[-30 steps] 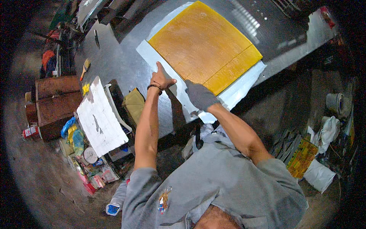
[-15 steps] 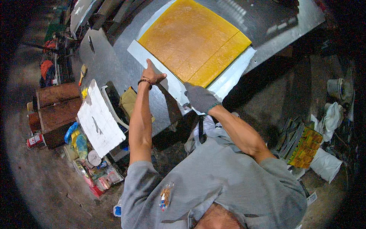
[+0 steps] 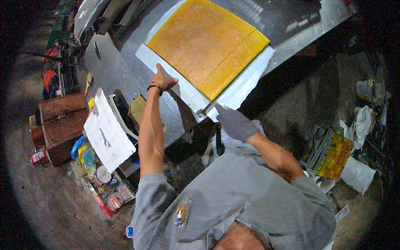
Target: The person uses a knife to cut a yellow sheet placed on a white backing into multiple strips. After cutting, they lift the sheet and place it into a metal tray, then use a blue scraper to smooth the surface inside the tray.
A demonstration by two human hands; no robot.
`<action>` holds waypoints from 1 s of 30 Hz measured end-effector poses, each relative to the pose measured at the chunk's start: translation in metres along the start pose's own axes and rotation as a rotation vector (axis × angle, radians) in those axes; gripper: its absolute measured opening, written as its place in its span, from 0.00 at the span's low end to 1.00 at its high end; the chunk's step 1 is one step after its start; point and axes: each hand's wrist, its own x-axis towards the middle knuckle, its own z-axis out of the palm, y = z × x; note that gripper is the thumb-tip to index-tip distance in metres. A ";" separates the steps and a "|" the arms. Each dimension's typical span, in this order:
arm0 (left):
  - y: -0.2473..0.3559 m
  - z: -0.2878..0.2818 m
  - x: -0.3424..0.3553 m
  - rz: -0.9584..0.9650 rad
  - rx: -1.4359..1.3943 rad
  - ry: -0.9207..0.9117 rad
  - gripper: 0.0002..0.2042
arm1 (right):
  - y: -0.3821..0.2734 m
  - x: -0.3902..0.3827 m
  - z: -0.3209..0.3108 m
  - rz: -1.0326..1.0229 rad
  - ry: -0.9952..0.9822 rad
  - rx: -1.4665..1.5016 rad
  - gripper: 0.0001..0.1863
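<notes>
A square yellow slab [image 3: 208, 46] with a glossy surface and a line scored along its right side lies on a pale sheet [image 3: 239, 91]. The sheet sticks out past the slab at its near edges. My bare left hand [image 3: 163, 81], with a dark bracelet at its wrist, rests at the sheet's left edge; thumb and forefinger are spread apart. On my right hand [image 3: 238, 126] is a grey knitted glove. One gloved finger stretches to the sheet near the slab's closest corner; the other fingers are mostly hidden beneath the hand.
Under the sheet is a grey metal table [image 3: 110, 62] bearing a brush [image 3: 88, 81] and a white-painted board [image 3: 109, 133]. Brown boxes [image 3: 62, 121] and a bin of mixed items [image 3: 106, 189] stand at left. A patterned yellow panel [image 3: 334, 156] and white bags [image 3: 357, 175] are at right.
My gloved right hand has drawn back to the right and nearer to me, off the slab's corner. Slab, sheet and left hand sit slightly further left in view.
</notes>
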 end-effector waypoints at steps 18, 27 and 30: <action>0.013 -0.005 -0.010 0.004 0.068 0.003 0.63 | 0.016 -0.012 0.007 -0.007 0.009 0.145 0.25; 0.004 0.000 -0.005 -0.028 0.048 -0.005 0.65 | 0.016 -0.064 -0.008 0.161 -0.151 0.093 0.21; 0.010 -0.005 -0.005 0.022 0.066 -0.003 0.65 | 0.033 -0.026 0.016 0.062 -0.012 0.158 0.23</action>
